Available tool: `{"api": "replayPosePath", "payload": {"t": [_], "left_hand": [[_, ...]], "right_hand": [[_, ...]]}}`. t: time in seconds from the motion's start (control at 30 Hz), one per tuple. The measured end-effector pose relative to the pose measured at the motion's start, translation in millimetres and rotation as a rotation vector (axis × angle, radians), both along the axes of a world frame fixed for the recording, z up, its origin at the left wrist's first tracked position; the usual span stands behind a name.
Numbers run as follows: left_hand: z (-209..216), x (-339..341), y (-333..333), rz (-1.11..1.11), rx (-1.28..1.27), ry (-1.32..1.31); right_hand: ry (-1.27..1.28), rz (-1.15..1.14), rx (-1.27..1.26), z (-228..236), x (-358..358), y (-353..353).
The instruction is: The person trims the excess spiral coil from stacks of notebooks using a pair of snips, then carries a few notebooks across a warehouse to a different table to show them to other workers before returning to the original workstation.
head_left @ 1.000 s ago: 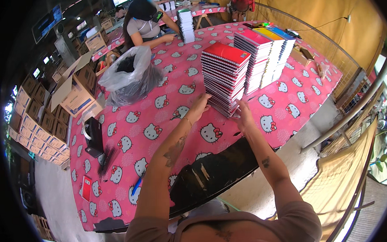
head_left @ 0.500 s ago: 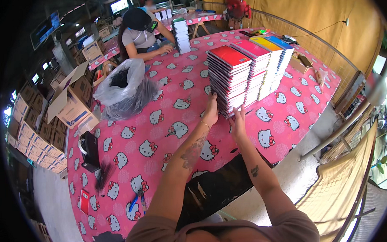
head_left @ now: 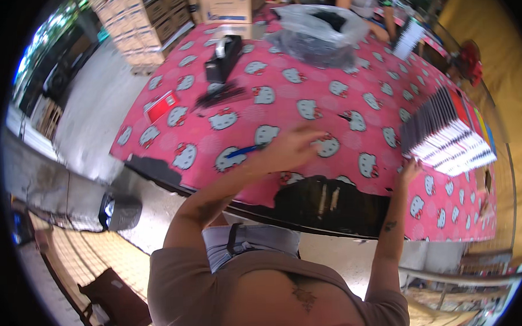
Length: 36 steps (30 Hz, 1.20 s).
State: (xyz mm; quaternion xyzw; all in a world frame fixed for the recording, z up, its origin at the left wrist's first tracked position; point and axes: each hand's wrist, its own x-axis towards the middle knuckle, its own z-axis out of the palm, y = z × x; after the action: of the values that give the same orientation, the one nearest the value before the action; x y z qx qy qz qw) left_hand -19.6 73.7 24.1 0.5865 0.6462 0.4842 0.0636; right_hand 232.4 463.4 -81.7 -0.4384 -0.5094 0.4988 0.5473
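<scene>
My left hand (head_left: 295,148) is over the table, empty, with its fingers apart and a little blurred. Beside it a blue-handled tool (head_left: 246,151), which looks like pliers, lies on the cloth, partly covered by my wrist. At the right, the fingers of my right hand (head_left: 411,169) rest stretched out against the near lower edge of the stacked spiral notebooks (head_left: 444,136). Those notebooks stand in tall piles side by side, with red, yellow and blue covers on top.
A black tape dispenser (head_left: 223,59), thin dark strips (head_left: 221,95) and a red packet (head_left: 162,106) lie at left on the pink tablecloth (head_left: 282,113). Behind are a plastic bag (head_left: 323,37), cartons (head_left: 227,8) and a co-worker (head_left: 363,3) beside more notebooks (head_left: 407,40).
My left hand has left the notebook stack and moved left toward the blue-handled tool. My right hand stays by the stack. The view has turned left and downward.
</scene>
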Motion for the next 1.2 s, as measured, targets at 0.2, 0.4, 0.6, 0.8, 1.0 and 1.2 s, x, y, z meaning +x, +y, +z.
{"api": "replayPosePath", "payload": {"t": [0.2,0.4,0.6,0.8,1.0,1.2], "left_hand": [[-38.4,-161.3,-245.0,0.879,-0.044,0.131],[-51.9,-315.2,-366.3,0.99,-0.358,0.047],[-42.5,-346.2,-344.7,0.807,-0.855,0.065],[-29.0,-320.9,-343.1,0.919,-0.763,0.02],[2.6,-264.6,-362.6,0.807,-0.283,-0.072],[-3.6,-243.4,-395.7,0.742,-0.522,0.184]], "right_hand": [[-0.413,-0.161,0.24,27.3,-39.0,-104.5],[-0.544,0.456,0.608,40.4,-145.8,-376.8],[-0.596,0.84,0.73,75.1,-244.0,-513.7],[-0.82,0.946,0.878,67.4,-319.8,-579.2],[-0.941,0.919,0.89,71.2,-322.4,-582.8],[-0.994,0.939,0.884,68.1,-323.6,-587.3]]}}
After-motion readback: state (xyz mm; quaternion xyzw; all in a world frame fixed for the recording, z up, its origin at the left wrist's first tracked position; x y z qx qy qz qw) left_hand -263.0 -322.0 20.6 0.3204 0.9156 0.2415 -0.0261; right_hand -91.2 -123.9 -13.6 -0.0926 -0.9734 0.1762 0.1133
